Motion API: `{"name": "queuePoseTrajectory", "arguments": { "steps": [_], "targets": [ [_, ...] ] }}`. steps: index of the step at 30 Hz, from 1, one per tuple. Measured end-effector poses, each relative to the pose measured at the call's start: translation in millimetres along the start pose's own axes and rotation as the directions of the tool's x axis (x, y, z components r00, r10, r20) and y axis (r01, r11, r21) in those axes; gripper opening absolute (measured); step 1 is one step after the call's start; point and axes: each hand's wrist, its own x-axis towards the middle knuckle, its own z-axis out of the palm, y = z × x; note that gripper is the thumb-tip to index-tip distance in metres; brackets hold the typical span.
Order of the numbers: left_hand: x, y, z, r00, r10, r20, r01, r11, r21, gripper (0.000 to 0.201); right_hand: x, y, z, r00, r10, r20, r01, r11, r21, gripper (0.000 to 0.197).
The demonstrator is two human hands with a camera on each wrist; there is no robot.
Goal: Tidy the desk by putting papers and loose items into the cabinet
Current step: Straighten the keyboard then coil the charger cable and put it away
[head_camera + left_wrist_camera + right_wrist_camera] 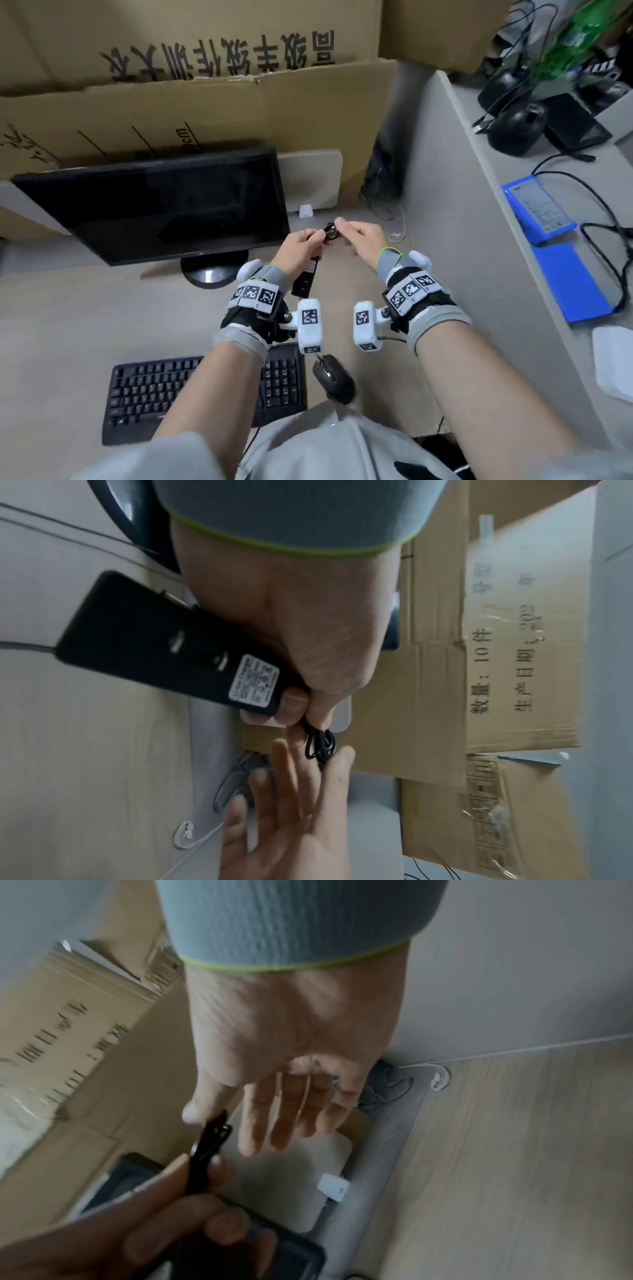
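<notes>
I see my left hand raised above the surface, fingers curled round a black adapter whose labelled end sits at the fingertips. The thumb and forefinger of that hand also pinch the coiled black cable just beyond the adapter's end. My right hand hovers just beside the left, fingers straight and released; its fingertips are at the coil, but I cannot tell whether they touch it. Beyond the left hand stands a dark monitor on its round base. Nearer me than both hands lie a black keyboard and a black mouse. Well to the right of the right hand, past a partition, lies a blue folder.
</notes>
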Motion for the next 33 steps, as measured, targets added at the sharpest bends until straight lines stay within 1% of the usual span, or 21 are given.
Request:
{"name": "queuePoseTrajectory", "arguments": {
  "steps": [2, 3, 4, 5, 6, 9, 11, 13, 14, 17, 19, 22, 24, 25, 27, 29, 30, 31, 33],
  "targets": [
    [22, -6, 11, 0.999, -0.017, -0.04, 0.018, 1.0, 0.014, 0.03, 26, 19, -17, 0.981, 0.187, -0.057, -0.194, 0.969, -0.151, 0.049],
    [31, -9, 15, 0.998, -0.033, -0.054, 0.034, 0.999, 0.016, 0.029, 35, 31, -24, 0.962, 0.26, -0.081, -0.272, 0.931, -0.244, 0.05],
    [44, -13, 21, 0.996, -0.054, -0.066, 0.056, 0.998, 0.022, 0.028, 48, 44, -33, 0.944, 0.315, -0.101, -0.331, 0.887, -0.323, 0.045],
    [56, -16, 26, 0.994, -0.079, -0.073, 0.08, 0.997, 0.02, 0.027, 59, 56, -41, 0.925, 0.362, -0.116, -0.378, 0.84, -0.39, 0.04],
    [68, -22, 32, 0.99, -0.11, -0.085, 0.112, 0.994, 0.009, 0.027, 73, 74, -47, 0.903, 0.412, -0.12, -0.421, 0.796, -0.434, 0.038],
    [90, -34, 37, 0.979, -0.178, -0.101, 0.176, 0.984, -0.032, 0.027, 97, 101, -51, 0.857, 0.506, -0.094, -0.48, 0.721, -0.499, 0.046],
    [99, -41, 37, 0.966, -0.228, -0.123, 0.223, 0.974, -0.048, 0.027, 107, 112, -53, 0.859, 0.481, -0.177, -0.496, 0.691, -0.526, 0.05],
    [108, -52, 35, 0.948, -0.28, -0.149, 0.274, 0.96, -0.061, 0.027, 114, 128, -51, 0.855, 0.46, -0.238, -0.514, 0.692, -0.506, 0.054],
    [112, -57, 35, 0.941, -0.299, -0.156, 0.291, 0.954, -0.072, 0.027, 115, 133, -50, 0.852, 0.46, -0.249, -0.52, 0.694, -0.497, 0.056],
    [118, -70, 34, 0.932, -0.33, -0.15, 0.326, 0.944, -0.052, 0.029, 116, 143, -48, 0.845, 0.491, -0.213, -0.513, 0.63, -0.583, 0.064],
    [117, -73, 33, 0.93, -0.338, -0.147, 0.333, 0.941, -0.055, 0.031, 119, 146, -47, 0.857, 0.472, -0.209, -0.485, 0.597, -0.639, 0.06],
    [114, -72, 31, 0.935, -0.329, -0.13, 0.318, 0.943, -0.094, 0.032, 116, 142, -44, 0.858, 0.461, -0.228, -0.487, 0.587, -0.646, 0.056],
    [110, -69, 29, 0.94, -0.32, -0.116, 0.311, 0.946, -0.095, 0.033, 111, 139, -41, 0.88, 0.418, -0.224, -0.455, 0.612, -0.647, 0.052],
    [107, -67, 27, 0.942, -0.316, -0.112, 0.305, 0.947, -0.103, 0.033, 110, 136, -40, 0.896, 0.381, -0.228, -0.435, 0.649, -0.625, 0.048],
    [103, -66, 23, 0.945, -0.306, -0.116, 0.29, 0.947, -0.135, 0.032, 108, 127, -36, 0.919, 0.291, -0.265, -0.388, 0.782, -0.488, 0.034],
    [89, -60, 18, 0.948, -0.29, -0.133, 0.266, 0.949, -0.17, 0.032, 97, 108, -30, 0.937, 0.196, -0.288, -0.274, 0.925, -0.263, 0.019],
    [89, -60, 17, 0.945, -0.291, -0.149, 0.264, 0.948, -0.177, 0.032, 97, 100, -28, 0.946, 0.184, -0.268, -0.224, 0.966, -0.126, 0.016],
    [84, -57, 15, 0.944, -0.285, -0.167, 0.255, 0.949, -0.184, 0.031, 91, 89, -25, 0.96, 0.17, -0.224, -0.176, 0.984, -0.007, 0.017],
    [68, -51, 9, 0.948, -0.253, -0.191, 0.216, 0.957, -0.194, 0.027, 76, 66, -20, 0.982, 0.139, -0.129, -0.118, 0.98, 0.161, 0.022]
  ]
}}
